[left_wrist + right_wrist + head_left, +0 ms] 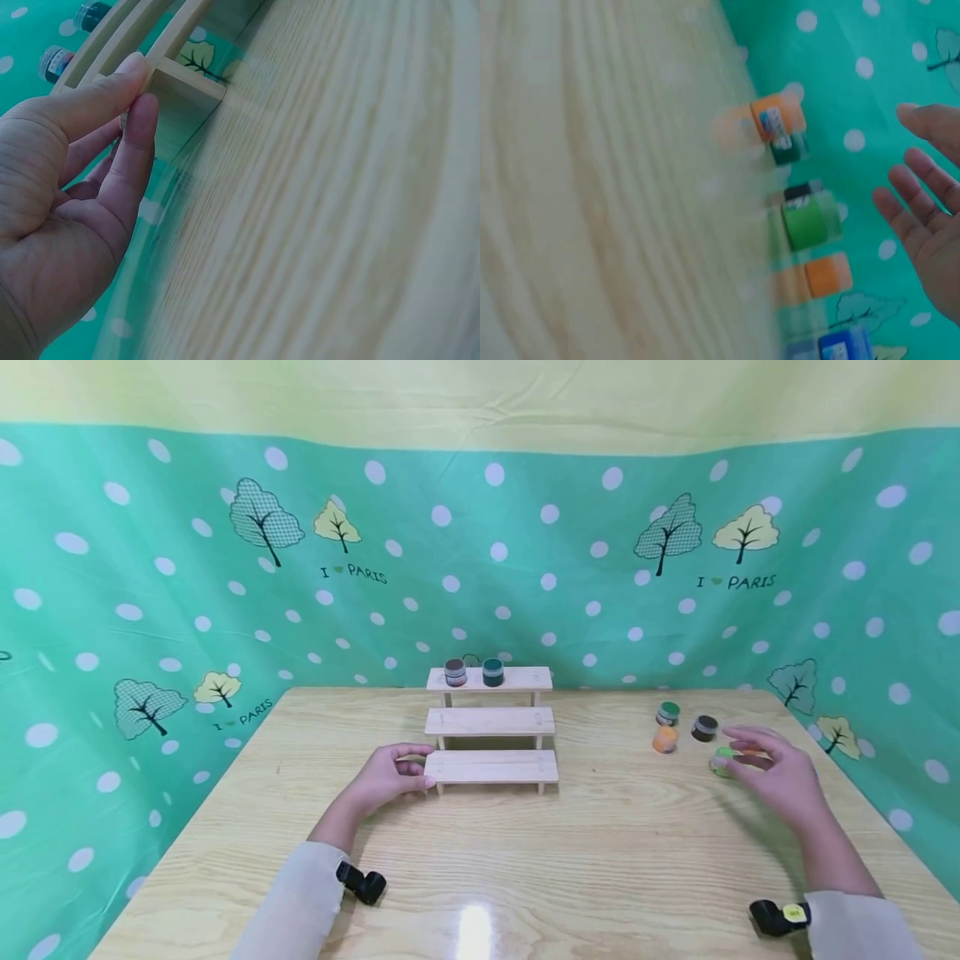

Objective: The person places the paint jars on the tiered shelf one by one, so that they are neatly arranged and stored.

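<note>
A three-tier wooden display stand [491, 766] stands on the table. At the left end of its lowest step, my left hand [390, 774] pinches the board between thumb and fingers. The left wrist view shows the thumb [133, 71] at the board's edge. On the top step sit a brown paint jar [454, 672] and a dark teal one [492, 672]. My right hand [780, 772] hovers with fingers apart beside a light green paint jar [722, 762]; in the right wrist view the hand is empty and clear of the jars.
Near the right hand stand a dark green jar [667, 713], an orange jar [664, 740] and a dark jar [704, 728]. The right wrist view adds a second orange jar [829, 275] and a blue jar [845, 346]. A green dotted cloth [495, 527] hangs behind the table.
</note>
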Demonstrator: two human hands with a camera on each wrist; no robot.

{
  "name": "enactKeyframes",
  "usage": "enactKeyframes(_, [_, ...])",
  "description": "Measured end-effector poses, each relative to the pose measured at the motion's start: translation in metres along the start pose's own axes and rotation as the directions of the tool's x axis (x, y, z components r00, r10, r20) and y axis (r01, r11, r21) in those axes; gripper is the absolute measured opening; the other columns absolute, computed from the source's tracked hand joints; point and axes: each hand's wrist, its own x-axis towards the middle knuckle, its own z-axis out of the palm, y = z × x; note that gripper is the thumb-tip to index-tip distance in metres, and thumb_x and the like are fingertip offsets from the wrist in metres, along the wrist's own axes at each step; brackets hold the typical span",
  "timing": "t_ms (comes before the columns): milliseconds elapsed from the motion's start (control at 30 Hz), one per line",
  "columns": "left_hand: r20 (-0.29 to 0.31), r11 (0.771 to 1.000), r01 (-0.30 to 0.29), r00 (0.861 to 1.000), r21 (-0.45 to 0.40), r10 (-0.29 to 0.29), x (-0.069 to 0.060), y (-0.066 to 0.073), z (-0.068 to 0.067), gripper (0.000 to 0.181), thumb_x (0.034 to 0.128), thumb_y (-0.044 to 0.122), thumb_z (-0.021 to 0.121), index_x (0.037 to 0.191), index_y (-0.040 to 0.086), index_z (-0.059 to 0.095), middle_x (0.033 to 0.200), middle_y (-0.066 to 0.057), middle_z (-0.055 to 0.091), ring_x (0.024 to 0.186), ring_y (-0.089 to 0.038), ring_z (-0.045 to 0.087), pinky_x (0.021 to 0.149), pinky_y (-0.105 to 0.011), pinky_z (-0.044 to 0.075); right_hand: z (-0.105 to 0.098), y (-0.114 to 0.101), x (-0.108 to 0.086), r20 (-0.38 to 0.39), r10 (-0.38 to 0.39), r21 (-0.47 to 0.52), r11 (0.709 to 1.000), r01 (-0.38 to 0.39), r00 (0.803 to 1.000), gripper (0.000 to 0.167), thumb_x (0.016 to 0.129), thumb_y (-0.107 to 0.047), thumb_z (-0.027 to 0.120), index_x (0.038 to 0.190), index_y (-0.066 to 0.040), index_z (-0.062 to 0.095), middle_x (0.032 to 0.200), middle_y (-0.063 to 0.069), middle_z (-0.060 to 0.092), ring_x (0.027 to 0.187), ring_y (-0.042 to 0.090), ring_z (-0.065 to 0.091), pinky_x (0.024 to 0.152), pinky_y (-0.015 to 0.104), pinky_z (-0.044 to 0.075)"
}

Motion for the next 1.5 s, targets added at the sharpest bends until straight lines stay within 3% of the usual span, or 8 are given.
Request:
enactKeyframes(367, [0.000,1.000,0.002,1.000,0.001,-0.002,0.000,0.002,0.001,0.061,0.0750,0.009,0.084,0.131,0.006,0.060,0.092,-0.013,0.066,0.079,-0.021,0.065,0.064,-0.030,0.055,-0.008,0.029,0.000,0.071,0.076,-0.066,0.995,-0.071,0.995,0.062,0.091,-0.030,0.071,0.139,0.002,0.048,0.138,0.028,0.044,0.089,-0.009,0.054,0.069,0.014,0.051])
enactKeyframes(500, [0.000,1.000,0.002,1.000,0.001,-0.002,0.000,0.001,0.001,0.061,0.0756,0.008,0.084,0.131,0.005,0.059,0.093,-0.013,0.067,0.079,-0.021,0.065,0.064,-0.030,0.055,-0.006,0.034,0.002,0.092,0.106,-0.074,0.992,-0.100,0.990,0.064,0.091,-0.029,0.072,0.140,0.002,0.046,0.137,0.030,0.045,0.102,0.020,0.062,0.070,0.015,0.051])
enactKeyframes(633, [-0.009,1.000,-0.001,1.000,0.012,0.001,0.001,0.001,0.000,0.060,0.0760,0.008,0.084,0.131,0.006,0.060,0.092,-0.013,0.067,0.078,-0.021,0.066,0.063,-0.030,0.055,-0.004,0.033,0.005,0.116,0.153,-0.080,0.986,-0.145,0.981,0.067,0.091,-0.030,0.072,0.143,0.001,0.043,0.137,0.032,0.045,0.117,0.048,0.049,0.084,0.041,0.054])
enactKeyframes(767, [-0.013,1.000,0.003,1.000,0.012,-0.003,-0.002,0.003,0.000,0.060,0.0750,0.008,0.084,0.130,0.006,0.060,0.091,-0.013,0.067,0.078,-0.021,0.065,0.062,-0.028,0.054,-0.002,0.035,0.009,0.142,0.190,-0.084,0.980,-0.179,0.972,0.071,0.090,-0.032,0.072,0.145,0.001,0.040,0.135,0.034,0.046,0.118,0.050,0.047,0.088,0.062,0.045])
enactKeyframes(900, [-0.010,1.000,0.001,1.000,0.007,-0.001,-0.005,0.002,0.001,0.061,0.0745,0.008,0.084,0.130,0.006,0.060,0.091,-0.013,0.066,0.079,-0.021,0.065,0.062,-0.028,0.054,0.000,0.042,0.012,0.139,0.179,-0.124,0.979,-0.162,0.974,0.071,0.089,-0.031,0.073,0.143,0.003,0.042,0.129,0.033,0.050,0.113,0.046,0.050,0.082,0.041,0.052])
enactKeyframes(1067, [-0.015,1.000,-0.002,1.000,0.013,0.002,-0.005,0.001,0.003,0.060,0.0750,0.009,0.084,0.131,0.007,0.060,0.091,-0.012,0.066,0.079,-0.021,0.064,0.061,-0.027,0.053,0.001,0.048,0.017,0.128,0.174,-0.133,0.979,-0.157,0.976,0.071,0.088,-0.029,0.074,0.141,0.007,0.043,0.127,0.032,0.052,0.111,0.044,0.052,0.069,0.016,0.045])
enactKeyframes(1367, [-0.016,1.000,-0.009,1.000,0.015,0.009,-0.003,0.000,0.003,0.060,0.0759,0.008,0.084,0.131,0.006,0.060,0.091,-0.012,0.066,0.079,-0.020,0.064,0.063,-0.028,0.054,0.005,0.051,0.019,0.131,0.203,-0.115,0.975,-0.189,0.970,0.075,0.086,-0.033,0.077,0.142,0.003,0.044,0.127,0.031,0.052,0.111,0.043,0.050,0.085,0.048,0.045])
enactKeyframes(1500, [-0.013,1.000,-0.005,1.000,0.016,0.005,-0.001,-0.001,0.002,0.060,0.0755,0.008,0.084,0.131,0.006,0.060,0.091,-0.012,0.066,0.079,-0.020,0.064,0.063,-0.028,0.054,0.009,0.055,0.020,0.106,0.213,-0.128,0.972,-0.199,0.971,0.071,0.086,-0.034,0.076,0.140,0.002,0.047,0.123,0.028,0.054,0.107,0.039,0.051,0.083,0.045,0.045])
